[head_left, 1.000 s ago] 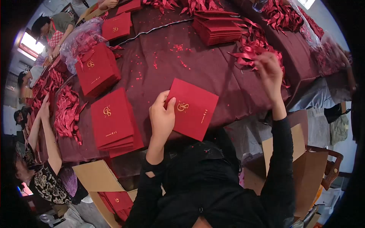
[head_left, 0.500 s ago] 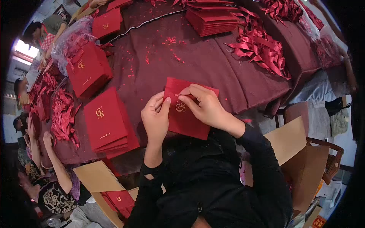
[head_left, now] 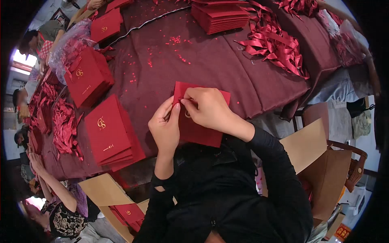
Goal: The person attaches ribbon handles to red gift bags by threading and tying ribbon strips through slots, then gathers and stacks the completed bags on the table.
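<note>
A flat red paper bag (head_left: 201, 133) with a gold emblem lies before me at the table's front edge. My left hand (head_left: 166, 123) is closed on the bag's left edge, thumb on top. My right hand (head_left: 208, 107) lies over the upper part of the bag, with thumb and fingertips pinched together close to the left thumb. Whatever sits in that pinch is small and mostly hidden. The right hand covers most of the emblem. To the left rests a stack of matching red bags (head_left: 107, 131).
Another stack of red bags (head_left: 87, 77) stands farther left, one more (head_left: 219, 18) at the back. Red ribbons lie in piles at right (head_left: 275, 48) and left (head_left: 67, 129). Open cardboard boxes (head_left: 107, 190) flank me. Red bits dot the tablecloth (head_left: 162, 81). Other people work at left.
My right hand has shifted slightly left and up, closer to my left thumb, and now hides the thin red strip seen between the fingertips before. The view has turned slightly.
</note>
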Motion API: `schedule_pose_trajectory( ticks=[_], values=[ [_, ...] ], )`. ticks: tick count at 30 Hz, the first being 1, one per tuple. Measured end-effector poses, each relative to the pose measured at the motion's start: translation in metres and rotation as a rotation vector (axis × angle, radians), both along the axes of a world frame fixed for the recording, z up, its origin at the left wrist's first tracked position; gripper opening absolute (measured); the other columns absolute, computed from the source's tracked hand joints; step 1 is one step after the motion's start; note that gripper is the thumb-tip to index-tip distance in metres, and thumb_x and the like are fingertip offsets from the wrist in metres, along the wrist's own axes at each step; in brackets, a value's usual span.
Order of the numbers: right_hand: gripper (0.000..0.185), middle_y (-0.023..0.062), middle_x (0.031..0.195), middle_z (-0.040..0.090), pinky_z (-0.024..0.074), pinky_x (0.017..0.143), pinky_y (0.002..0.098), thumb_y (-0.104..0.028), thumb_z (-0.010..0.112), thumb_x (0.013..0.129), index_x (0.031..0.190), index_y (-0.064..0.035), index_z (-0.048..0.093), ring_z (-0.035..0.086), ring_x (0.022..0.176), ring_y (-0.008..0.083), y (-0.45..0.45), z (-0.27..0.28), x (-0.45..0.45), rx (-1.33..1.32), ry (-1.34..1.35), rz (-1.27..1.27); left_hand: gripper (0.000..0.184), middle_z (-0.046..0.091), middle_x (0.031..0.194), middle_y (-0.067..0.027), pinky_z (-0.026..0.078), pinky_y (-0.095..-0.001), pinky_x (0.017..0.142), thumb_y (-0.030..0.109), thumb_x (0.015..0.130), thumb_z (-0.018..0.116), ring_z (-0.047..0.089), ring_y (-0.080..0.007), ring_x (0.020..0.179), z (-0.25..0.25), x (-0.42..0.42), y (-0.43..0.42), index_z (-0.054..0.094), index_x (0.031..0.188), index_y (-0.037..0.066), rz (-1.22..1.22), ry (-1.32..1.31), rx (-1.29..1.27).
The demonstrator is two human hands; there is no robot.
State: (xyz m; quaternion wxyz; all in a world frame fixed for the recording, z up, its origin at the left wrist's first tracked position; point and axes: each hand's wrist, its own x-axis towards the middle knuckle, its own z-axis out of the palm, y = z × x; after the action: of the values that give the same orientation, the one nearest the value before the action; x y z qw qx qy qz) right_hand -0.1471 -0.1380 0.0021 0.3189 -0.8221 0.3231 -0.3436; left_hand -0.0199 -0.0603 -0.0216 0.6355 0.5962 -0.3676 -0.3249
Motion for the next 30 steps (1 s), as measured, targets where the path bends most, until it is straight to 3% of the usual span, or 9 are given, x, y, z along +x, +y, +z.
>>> schedule_pose_trajectory(
  ticks=[8, 13, 17, 20, 24, 27, 29, 30],
  values=[
    [0.013, 0.0175, 0.066, 0.061, 0.0459, 0.054, 0.0437, -0.011, 0.066, 0.079, 0.076, -0.0003, 0.06, 0.062, 0.061, 0.035, -0.002, 0.007, 0.01, 0.067, 0.121, -0.067, 0.027, 0.07, 0.106, -0.0128, 0.051, -0.0244, 0.086, -0.004, 0.089, 0.062, 0.065, -0.0129, 0.095, -0.005, 0.002, 0.001, 0.063, 0.116, -0.008, -0.007, -0.01, -0.04],
    [0.01, 0.0172, 0.067, 0.061, 0.0465, 0.054, 0.0457, -0.008, 0.063, 0.076, 0.073, -0.001, 0.058, 0.061, 0.062, 0.0359, 0.006, 0.006, 0.018, -0.216, 0.168, -0.072, 0.026, 0.07, 0.106, -0.0132, 0.051, -0.0245, 0.086, -0.005, 0.09, 0.061, 0.065, -0.0131, 0.096, -0.003, 0.002, 0.001, 0.064, 0.115, -0.008, 0.001, -0.123, -0.001],
    [0.01, 0.0169, 0.066, 0.061, 0.0468, 0.056, 0.0463, -0.009, 0.064, 0.075, 0.072, -0.0008, 0.058, 0.062, 0.063, 0.0365, 0.004, 0.001, 0.018, -0.228, 0.134, -0.091, 0.026, 0.07, 0.106, -0.0137, 0.051, -0.0249, 0.086, -0.005, 0.089, 0.061, 0.065, -0.0129, 0.096, -0.003, 0.004, -0.001, 0.064, 0.115, -0.008, 0.0, -0.141, -0.004],
    [0.013, 0.0179, 0.064, 0.061, 0.0476, 0.057, 0.0469, -0.01, 0.064, 0.075, 0.068, -0.0005, 0.06, 0.062, 0.065, 0.0381, -0.016, 0.005, 0.007, 0.076, 0.209, 0.005, 0.026, 0.07, 0.106, -0.0134, 0.051, -0.0251, 0.086, -0.004, 0.089, 0.061, 0.065, -0.0127, 0.096, 0.0, -0.001, 0.001, 0.064, 0.115, -0.008, -0.004, -0.149, 0.018],
    [0.013, 0.0187, 0.063, 0.061, 0.0476, 0.058, 0.0474, -0.01, 0.064, 0.076, 0.067, -0.0004, 0.06, 0.062, 0.065, 0.0387, -0.019, 0.007, 0.009, 0.071, 0.234, 0.012, 0.026, 0.07, 0.106, -0.0138, 0.051, -0.0251, 0.086, -0.003, 0.09, 0.062, 0.065, -0.0127, 0.095, 0.001, -0.003, -0.001, 0.064, 0.115, -0.008, -0.014, -0.238, 0.01],
    [0.012, 0.015, 0.066, 0.063, 0.0478, 0.056, 0.0449, -0.012, 0.065, 0.078, 0.072, -0.0024, 0.061, 0.062, 0.064, 0.0355, -0.012, 0.01, 0.011, -0.072, 0.323, 0.006, 0.027, 0.07, 0.105, -0.0138, 0.051, -0.0241, 0.085, -0.001, 0.091, 0.06, 0.065, -0.0121, 0.096, 0.0, 0.001, 0.0, 0.062, 0.118, -0.008, -0.037, -0.179, -0.009],
    [0.013, 0.0102, 0.07, 0.062, 0.0478, 0.055, 0.0414, -0.017, 0.066, 0.081, 0.082, -0.0056, 0.06, 0.062, 0.066, 0.0308, -0.005, 0.009, 0.004, -0.352, 0.345, -0.062, 0.03, 0.069, 0.104, -0.0127, 0.05, -0.0228, 0.083, 0.0, 0.094, 0.057, 0.064, -0.0113, 0.095, 0.001, 0.007, 0.002, 0.058, 0.123, -0.007, -0.134, 0.19, 0.084],
    [0.019, 0.0071, 0.073, 0.06, 0.0477, 0.055, 0.0382, -0.023, 0.066, 0.083, 0.09, -0.0077, 0.057, 0.06, 0.068, 0.0276, -0.008, 0.006, -0.001, -0.4, 0.344, -0.044, 0.03, 0.069, 0.104, -0.0127, 0.05, -0.0228, 0.083, 0.0, 0.094, 0.057, 0.064, -0.0113, 0.095, 0.005, 0.011, 0.003, 0.058, 0.123, -0.007, -0.131, 0.19, 0.088]
  ],
)
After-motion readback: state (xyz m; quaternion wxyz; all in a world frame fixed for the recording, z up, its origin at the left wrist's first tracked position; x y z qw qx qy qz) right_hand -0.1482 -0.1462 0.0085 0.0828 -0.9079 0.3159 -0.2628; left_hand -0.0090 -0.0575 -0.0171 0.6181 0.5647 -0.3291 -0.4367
